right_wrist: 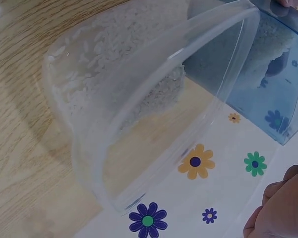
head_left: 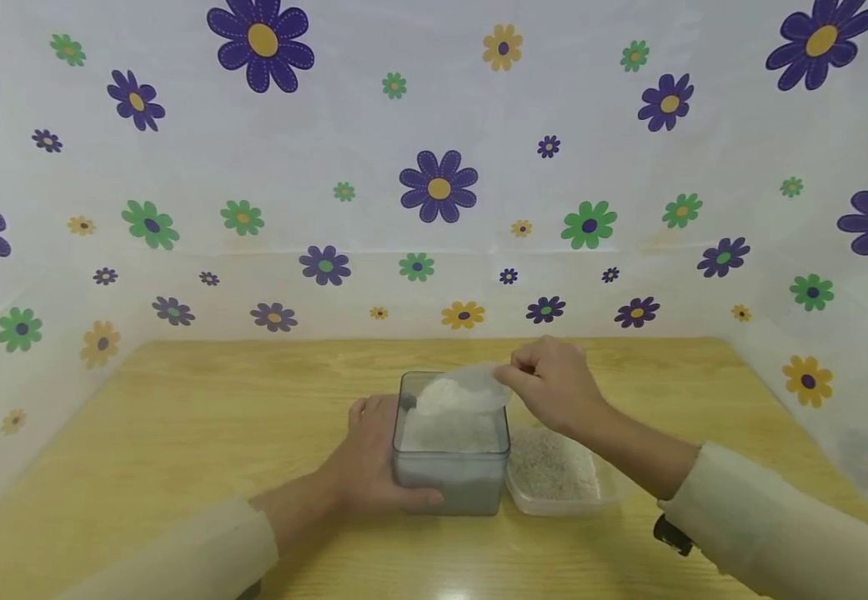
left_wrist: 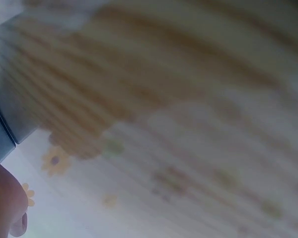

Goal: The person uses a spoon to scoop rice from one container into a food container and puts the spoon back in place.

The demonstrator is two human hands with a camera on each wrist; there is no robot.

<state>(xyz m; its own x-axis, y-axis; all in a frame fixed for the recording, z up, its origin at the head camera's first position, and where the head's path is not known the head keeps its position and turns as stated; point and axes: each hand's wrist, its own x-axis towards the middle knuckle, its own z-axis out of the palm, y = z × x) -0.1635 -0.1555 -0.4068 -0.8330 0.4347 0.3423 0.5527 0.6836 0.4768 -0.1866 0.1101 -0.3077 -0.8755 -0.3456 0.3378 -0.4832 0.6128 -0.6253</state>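
My left hand (head_left: 369, 462) grips a square, see-through grey-blue container (head_left: 452, 492) from its left side, the thumb along its front wall. White grains (head_left: 452, 432) fill much of it. Above its open top, my right hand (head_left: 557, 383) pinches the edge of a shallow translucent plastic dish (head_left: 489, 387), which carries a white heap (head_left: 444, 398) at its left end. Part of the left hand (left_wrist: 7, 203) shows beside the container wall (left_wrist: 0, 126) in the left wrist view. The right hand (right_wrist: 283, 206) appears with curled fingers in the right wrist view; the dish is mostly hidden there.
Right beside the container stands a low clear plastic box (head_left: 561, 507) with rice (head_left: 554, 467) in it. Both stand on a wood-grain table (head_left: 253, 392). A white flower-print cloth (head_left: 358, 125) surrounds the table at the back and sides.
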